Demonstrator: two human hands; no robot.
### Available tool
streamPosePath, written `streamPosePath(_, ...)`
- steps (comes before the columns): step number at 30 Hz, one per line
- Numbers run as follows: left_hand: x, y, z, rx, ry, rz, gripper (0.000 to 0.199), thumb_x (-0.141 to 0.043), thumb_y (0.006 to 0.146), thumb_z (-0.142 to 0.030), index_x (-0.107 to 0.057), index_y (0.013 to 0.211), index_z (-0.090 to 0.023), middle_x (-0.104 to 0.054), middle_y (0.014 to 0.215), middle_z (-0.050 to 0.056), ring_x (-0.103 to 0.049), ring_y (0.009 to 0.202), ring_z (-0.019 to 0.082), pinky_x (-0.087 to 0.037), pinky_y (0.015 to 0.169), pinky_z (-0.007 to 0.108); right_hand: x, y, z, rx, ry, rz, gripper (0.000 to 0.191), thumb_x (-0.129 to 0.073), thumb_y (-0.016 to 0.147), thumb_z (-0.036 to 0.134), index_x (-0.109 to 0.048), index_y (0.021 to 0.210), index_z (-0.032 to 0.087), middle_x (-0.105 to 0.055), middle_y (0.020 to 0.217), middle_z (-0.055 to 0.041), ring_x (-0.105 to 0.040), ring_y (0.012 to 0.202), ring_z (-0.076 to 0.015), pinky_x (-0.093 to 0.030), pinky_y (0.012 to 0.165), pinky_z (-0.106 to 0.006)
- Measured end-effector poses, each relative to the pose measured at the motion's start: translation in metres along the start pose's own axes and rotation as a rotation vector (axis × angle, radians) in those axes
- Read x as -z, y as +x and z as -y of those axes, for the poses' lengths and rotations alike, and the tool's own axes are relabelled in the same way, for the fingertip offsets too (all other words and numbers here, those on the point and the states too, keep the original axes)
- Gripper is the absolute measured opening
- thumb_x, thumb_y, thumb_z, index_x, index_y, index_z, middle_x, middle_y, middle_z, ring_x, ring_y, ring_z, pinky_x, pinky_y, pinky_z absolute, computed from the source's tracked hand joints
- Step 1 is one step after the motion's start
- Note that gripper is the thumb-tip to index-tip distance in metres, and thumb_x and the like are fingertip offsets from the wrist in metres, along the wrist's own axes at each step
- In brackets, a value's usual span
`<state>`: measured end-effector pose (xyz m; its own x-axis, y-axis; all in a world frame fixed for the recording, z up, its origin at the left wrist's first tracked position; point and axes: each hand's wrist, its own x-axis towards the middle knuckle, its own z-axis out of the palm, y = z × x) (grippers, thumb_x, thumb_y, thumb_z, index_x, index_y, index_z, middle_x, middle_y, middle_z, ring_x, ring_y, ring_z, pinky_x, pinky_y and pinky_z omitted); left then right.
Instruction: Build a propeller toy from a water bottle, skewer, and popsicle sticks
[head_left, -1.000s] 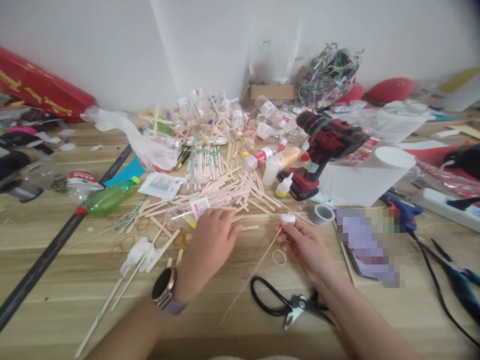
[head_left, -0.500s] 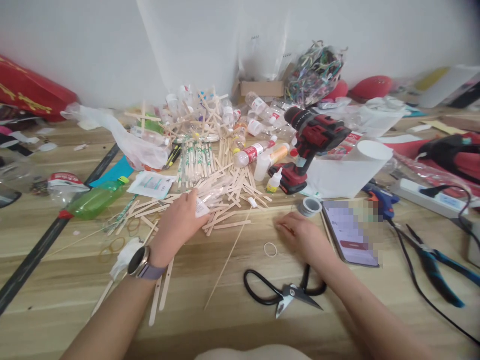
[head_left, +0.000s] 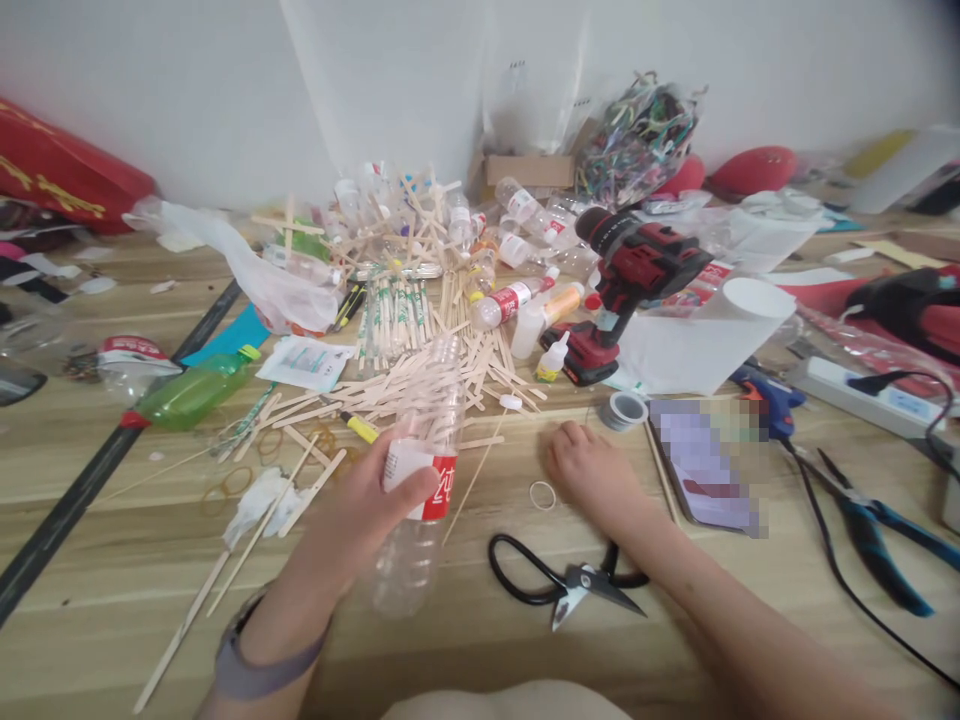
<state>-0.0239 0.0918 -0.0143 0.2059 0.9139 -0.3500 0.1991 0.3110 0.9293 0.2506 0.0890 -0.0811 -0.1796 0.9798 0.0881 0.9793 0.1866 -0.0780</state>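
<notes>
"So where is the clear bottle [head_left: 405, 575]?"

"Leaning over the table [head_left: 420, 655], in the left hand [head_left: 349, 520], which is closed round its label [head_left: 448, 475], thumb across the front."

"How will it handle?"

"Probably light, thin-walled, easily dented; a gentle hold at the labelled middle looks best, since bare plastic may slip."

"The right hand [head_left: 589, 468]?"

"Loosely curled near the grey roll [head_left: 626, 411]; whether it holds anything, one cannot tell."

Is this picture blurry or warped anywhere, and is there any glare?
In the head view, the left hand and the clear bottle it holds look soft; the black scissors are crisper. The head view also stretches things toward its edges, has a pale sheen on the wall, and pixel blocks hide part of the phone.
</notes>
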Motion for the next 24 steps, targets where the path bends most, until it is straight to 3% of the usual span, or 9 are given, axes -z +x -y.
streamPosePath(4,-0.017,-0.005,0.013,0.013,-0.280,0.085,0.062,-0.069,0.072,-0.059,-0.061,0.117,-0.018,-0.072,0.099,0.008,-0.066,0.091,0.028,-0.049,0.082,0.038,0.008,-0.013,0.000,-0.064,0.157,-0.061,0.017,-0.040,0.093,0.017,-0.051,0.081,0.020,-0.068,0.079,-0.0086,-0.065,0.068,-0.0200,-0.049,0.063,-0.030)
streamPosePath(8,-0.038,-0.007,0.022,0.111,-0.524,0.273,0.052,-0.067,0.075,-0.059,-0.066,0.109,-0.020,-0.071,0.109,0.009,-0.068,0.089,0.027,-0.050,0.081,0.038,0.023,-0.026,0.016,-0.091,0.425,-0.083,0.014,-0.035,0.096,0.023,-0.042,0.084,0.024,-0.067,0.071,-0.0015,-0.064,0.060,-0.0164,-0.048,0.056,-0.025)
streamPosePath(12,-0.060,-0.004,0.023,0.212,-0.667,0.442,0.067,-0.064,0.071,-0.068,-0.064,0.114,-0.017,-0.074,0.085,0.009,-0.067,0.077,0.023,-0.049,0.067,0.032,0.029,-0.037,0.037,-0.061,0.610,-0.095,0.013,-0.037,0.095,0.025,-0.043,0.084,0.025,-0.066,0.070,-0.0019,-0.063,0.057,-0.0184,-0.046,0.053,-0.027)
streamPosePath(15,-0.069,-0.002,0.019,0.213,-0.775,0.367,0.066,-0.073,0.063,-0.067,-0.069,0.101,-0.014,-0.074,0.083,0.009,-0.068,0.083,0.024,-0.050,0.075,0.032,0.028,-0.045,0.042,0.048,0.618,-0.054,0.015,-0.037,0.094,0.020,-0.049,0.087,0.024,-0.067,0.075,-0.0037,-0.066,0.064,-0.0191,-0.048,0.057,-0.028)
streamPosePath(18,-0.070,-0.003,0.017,0.197,-0.829,0.278,0.058,-0.077,0.060,-0.064,-0.073,0.089,-0.014,-0.075,0.085,0.008,-0.069,0.083,0.023,-0.051,0.078,0.030,0.025,-0.047,0.033,0.093,0.602,-0.056,0.017,-0.038,0.096,0.020,-0.054,0.091,0.022,-0.068,0.085,-0.0057,-0.067,0.068,-0.0181,-0.052,0.063,-0.029)
streamPosePath(21,-0.066,-0.008,0.018,0.191,-0.842,0.254,0.057,-0.077,0.060,-0.065,-0.074,0.089,-0.016,-0.075,0.083,0.007,-0.069,0.079,0.022,-0.052,0.073,0.029,0.019,-0.041,0.009,-0.077,0.413,-0.276,0.021,-0.041,0.097,0.029,-0.058,0.104,0.019,-0.065,0.109,-0.0138,-0.065,0.069,-0.0189,-0.053,0.066,-0.034)
streamPosePath(22,-0.064,-0.009,0.018,0.184,-0.842,0.249,0.057,-0.076,0.060,-0.066,-0.074,0.089,-0.016,-0.075,0.083,0.006,-0.069,0.079,0.021,-0.052,0.073,0.029,0.017,-0.038,-0.001,-0.179,0.282,-0.354,0.024,-0.041,0.097,0.031,-0.058,0.106,0.017,-0.064,0.108,-0.0156,-0.065,0.070,-0.0213,-0.052,0.060,-0.034)
streamPosePath(24,-0.060,-0.013,0.017,0.164,-0.827,0.234,0.058,-0.075,0.060,-0.068,-0.074,0.089,-0.017,-0.076,0.083,0.006,-0.069,0.080,0.021,-0.053,0.074,0.029,0.013,-0.032,-0.020,-0.299,0.052,-0.384,0.030,-0.045,0.095,0.036,-0.061,0.106,0.013,-0.062,0.106,-0.0184,-0.065,0.076,-0.0273,-0.048,0.052,-0.034)
